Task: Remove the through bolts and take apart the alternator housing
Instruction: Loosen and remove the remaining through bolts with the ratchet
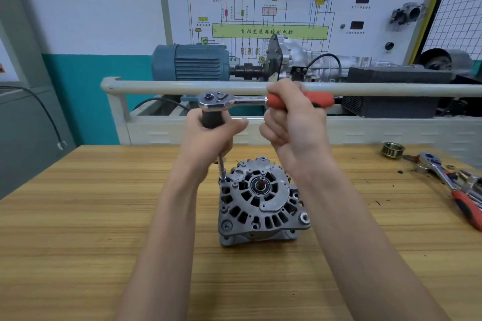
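Note:
A grey cast alternator (260, 203) stands on the wooden bench (78, 216), shaft end up. A ratchet wrench (234, 100) with a red handle is held level above it. A long extension bar (221, 167) runs down from the ratchet head to a socket seated on a bolt at the housing's upper left edge. My left hand (211, 135) grips the black upper part of the extension just under the ratchet head. My right hand (292, 122) grips the red handle to the right.
At the bench's right edge lie a second red-handled ratchet (453, 187), loose small parts and a ribbed pulley (393, 150). Behind the bench stands a training rig with a pale rail (182, 87), a blue motor (190, 62) and a wiring-diagram board.

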Tool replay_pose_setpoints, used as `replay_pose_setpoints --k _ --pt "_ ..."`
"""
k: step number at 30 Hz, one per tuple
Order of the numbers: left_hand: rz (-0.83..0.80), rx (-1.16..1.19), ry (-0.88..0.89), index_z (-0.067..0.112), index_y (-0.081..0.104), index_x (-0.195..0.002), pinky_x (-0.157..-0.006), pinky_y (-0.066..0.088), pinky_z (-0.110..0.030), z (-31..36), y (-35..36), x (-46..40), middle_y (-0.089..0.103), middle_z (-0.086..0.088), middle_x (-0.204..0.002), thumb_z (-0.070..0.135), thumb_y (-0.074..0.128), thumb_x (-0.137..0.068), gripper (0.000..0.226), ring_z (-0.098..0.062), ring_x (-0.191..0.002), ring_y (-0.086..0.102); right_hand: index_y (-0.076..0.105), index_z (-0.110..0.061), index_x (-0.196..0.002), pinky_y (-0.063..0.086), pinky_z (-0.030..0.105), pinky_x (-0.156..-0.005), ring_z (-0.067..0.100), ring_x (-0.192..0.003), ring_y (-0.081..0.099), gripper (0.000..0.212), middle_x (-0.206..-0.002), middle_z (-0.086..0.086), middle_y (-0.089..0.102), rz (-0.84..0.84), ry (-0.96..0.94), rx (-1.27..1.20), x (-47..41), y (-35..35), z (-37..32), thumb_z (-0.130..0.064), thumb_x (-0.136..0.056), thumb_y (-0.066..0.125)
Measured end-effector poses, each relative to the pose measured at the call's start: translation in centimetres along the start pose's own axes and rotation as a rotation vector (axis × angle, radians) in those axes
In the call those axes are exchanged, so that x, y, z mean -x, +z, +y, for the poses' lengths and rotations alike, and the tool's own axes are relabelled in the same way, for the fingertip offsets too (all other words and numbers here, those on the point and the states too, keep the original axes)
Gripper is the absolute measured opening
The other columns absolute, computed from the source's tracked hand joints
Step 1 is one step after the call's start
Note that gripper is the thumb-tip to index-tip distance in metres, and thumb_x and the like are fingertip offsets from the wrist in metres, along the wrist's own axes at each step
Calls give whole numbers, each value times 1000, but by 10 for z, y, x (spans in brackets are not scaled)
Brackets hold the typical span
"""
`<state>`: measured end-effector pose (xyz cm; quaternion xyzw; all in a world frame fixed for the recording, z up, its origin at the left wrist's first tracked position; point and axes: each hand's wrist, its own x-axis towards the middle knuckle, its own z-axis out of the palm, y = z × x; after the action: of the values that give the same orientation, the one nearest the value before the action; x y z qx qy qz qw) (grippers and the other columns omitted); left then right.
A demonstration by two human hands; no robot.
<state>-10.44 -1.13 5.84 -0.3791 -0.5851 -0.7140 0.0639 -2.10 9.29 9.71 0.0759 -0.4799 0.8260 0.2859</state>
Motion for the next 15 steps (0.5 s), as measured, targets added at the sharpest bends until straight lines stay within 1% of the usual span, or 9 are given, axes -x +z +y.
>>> replay_pose_setpoints --k 1,3,4,6,8,12,13,14,15 --pt "-107 28 10 17 48 -48 -43 29 -23 0 -6 0 37 2 -41 10 67 -73 31 -16 -38 32 32 -18 -52 15 16 -34 7 -29 14 46 -33 -8 23 -49 88 24 -8 -1 -5 -3 -90 53" --pt "-278 71 3 18 48 -48 -44 28 -27 -1 -12 1 37 1 -41 14 70 -71 31 -18 -37 35 29 -20 -46 13 16 -33 7 -29 11 51 -32 -7 19 -130 230 57 -21 -1 -12 -6 -91 50" --pt "-319 79 -14 16 46 -47 -43 27 -27 -1 -12 1 36 1 -40 18 70 -70 33 -17 -36 35 28 -20 -47 12 16 -33 7 -29 11 51 -32 -7 18 -151 262 68 -24 0 -13 -6 -91 50" --pt "-300 86 -57 19 41 -43 -41 25 -21 0 -11 1 31 4 -40 18 69 -70 39 -13 -35 28 26 -19 -49 12 16 -33 7 -29 11 49 -32 -7 18 -141 258 57 -26 1 -12 -6 -90 50" --pt "-141 68 -85 24 40 -42 -41 25 -18 1 -5 0 29 8 -40 12 66 -74 43 -10 -36 24 28 -19 -51 13 15 -33 7 -29 12 47 -32 -7 19 -76 158 3 -19 2 -5 -3 -89 51" --pt "394 -22 -72 18 37 -49 -48 21 -27 -1 24 -3 30 3 -46 0 59 -81 42 -13 -47 24 33 -16 -62 19 15 -36 7 -31 18 39 -37 -8 28 73 -182 -69 8 2 19 5 -88 54" --pt "473 -30 -57 15 37 -50 -48 21 -28 -2 30 -2 30 2 -48 0 59 -81 41 -14 -49 24 32 -15 -63 20 15 -37 7 -32 19 39 -38 -7 29 86 -225 -82 13 2 22 6 -89 54" --pt "500 -35 -41 13 39 -51 -48 21 -28 -3 32 -2 30 1 -48 0 60 -80 38 -15 -50 24 32 -15 -63 20 15 -37 7 -32 19 40 -39 -7 29 86 -237 -91 15 2 23 6 -88 54" --pt "466 -40 -31 12 40 -52 -48 22 -27 -4 29 -2 31 1 -48 0 61 -79 36 -14 -49 25 31 -15 -63 20 15 -37 7 -32 19 40 -38 -7 28 77 -217 -90 14 2 21 6 -88 54"
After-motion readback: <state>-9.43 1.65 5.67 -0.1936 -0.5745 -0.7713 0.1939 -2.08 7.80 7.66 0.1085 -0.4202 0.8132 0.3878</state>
